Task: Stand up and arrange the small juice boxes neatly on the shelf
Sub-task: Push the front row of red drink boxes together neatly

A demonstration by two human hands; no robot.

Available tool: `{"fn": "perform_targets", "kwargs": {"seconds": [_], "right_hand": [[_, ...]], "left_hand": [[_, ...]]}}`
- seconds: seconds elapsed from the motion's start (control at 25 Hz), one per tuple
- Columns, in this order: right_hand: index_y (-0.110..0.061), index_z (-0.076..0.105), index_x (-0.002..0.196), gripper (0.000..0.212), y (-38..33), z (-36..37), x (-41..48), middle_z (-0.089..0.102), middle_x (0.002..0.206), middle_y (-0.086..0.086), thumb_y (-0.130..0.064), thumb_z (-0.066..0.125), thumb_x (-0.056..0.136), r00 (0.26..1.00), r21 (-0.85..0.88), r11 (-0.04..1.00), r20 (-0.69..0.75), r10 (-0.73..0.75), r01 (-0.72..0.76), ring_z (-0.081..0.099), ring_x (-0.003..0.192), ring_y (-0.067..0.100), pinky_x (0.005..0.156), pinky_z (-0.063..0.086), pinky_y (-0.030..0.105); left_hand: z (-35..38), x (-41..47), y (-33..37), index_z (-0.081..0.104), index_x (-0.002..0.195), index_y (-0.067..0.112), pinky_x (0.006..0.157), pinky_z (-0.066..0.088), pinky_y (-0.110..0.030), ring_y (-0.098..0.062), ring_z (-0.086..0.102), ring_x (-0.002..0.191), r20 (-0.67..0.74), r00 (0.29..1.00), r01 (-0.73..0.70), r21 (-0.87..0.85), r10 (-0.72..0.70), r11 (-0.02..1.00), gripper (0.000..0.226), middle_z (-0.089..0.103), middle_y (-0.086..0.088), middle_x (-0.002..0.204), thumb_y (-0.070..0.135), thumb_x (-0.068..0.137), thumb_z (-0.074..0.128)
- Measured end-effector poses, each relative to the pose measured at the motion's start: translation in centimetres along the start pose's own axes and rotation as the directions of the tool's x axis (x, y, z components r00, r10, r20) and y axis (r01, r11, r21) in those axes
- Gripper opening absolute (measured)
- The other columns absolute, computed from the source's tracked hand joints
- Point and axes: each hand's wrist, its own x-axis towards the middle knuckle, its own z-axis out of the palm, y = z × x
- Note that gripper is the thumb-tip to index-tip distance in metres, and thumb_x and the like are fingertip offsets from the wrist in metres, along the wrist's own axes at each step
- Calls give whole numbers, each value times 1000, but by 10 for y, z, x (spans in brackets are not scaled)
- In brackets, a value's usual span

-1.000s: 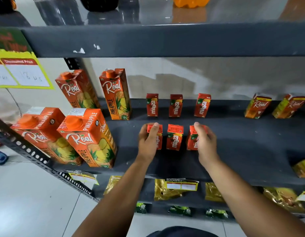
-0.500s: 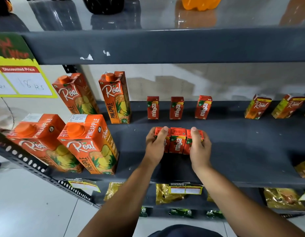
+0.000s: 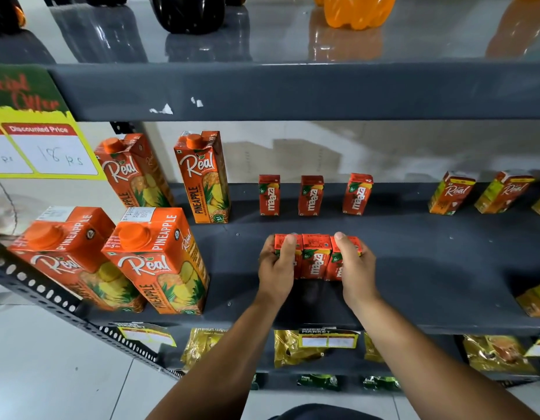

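Three small red Maaza juice boxes [image 3: 316, 256] stand pressed side by side in the middle of the dark grey shelf [image 3: 429, 268]. My left hand [image 3: 276, 268] clasps the left box of the row. The right box is clasped by my right hand [image 3: 355, 268], so the row is squeezed between both hands. Three more small Maaza boxes stand apart at the back of the shelf: one at the left [image 3: 269, 194], one in the middle [image 3: 311, 195], one tilted at the right [image 3: 357, 194].
Tall orange Real pineapple cartons [image 3: 155, 262] stand at the left of the shelf. Small Real boxes [image 3: 451, 192] lean at the back right. A yellow pack [image 3: 535, 298] lies at the right edge. The upper shelf [image 3: 293, 92] overhangs; yellow packets [image 3: 296, 347] fill the shelf below.
My hands moved inward and pushed the three front boxes together into a tight row. The back boxes have not moved.
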Motion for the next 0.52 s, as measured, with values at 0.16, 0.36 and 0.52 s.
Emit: {"fn": "perform_targets", "kwargs": {"seconds": [0.16, 0.36, 0.52], "right_hand": [[-24, 71, 74, 28, 0, -5, -1, 75, 77, 5, -52, 74, 72, 998, -23, 999, 49, -26, 27, 74, 77, 26, 61, 57, 32], [-23, 70, 74, 38, -2, -9, 0, 74, 76, 4, -59, 78, 66, 992, -47, 996, 99, -76, 81, 73, 75, 25, 61, 56, 32], [-24, 69, 72, 31, 2, -6, 0, 74, 74, 2, -55, 75, 72, 996, -3, 996, 34, -84, 84, 73, 73, 23, 61, 57, 32]], "left_hand": [[-26, -4, -1, 59, 112, 20, 77, 55, -26, -16, 66, 101, 195, 980, 20, 32, -25, 999, 34, 67, -5, 110, 44, 89, 56], [-32, 6, 13, 66, 102, 21, 75, 57, -29, -19, 68, 97, 238, 970, 45, 44, -55, 998, 46, 72, 1, 100, 51, 68, 67], [-34, 11, 11, 60, 112, 8, 74, 58, -34, -25, 66, 100, 187, 982, 17, 0, -17, 1000, 79, 65, -8, 109, 73, 66, 62]]}}
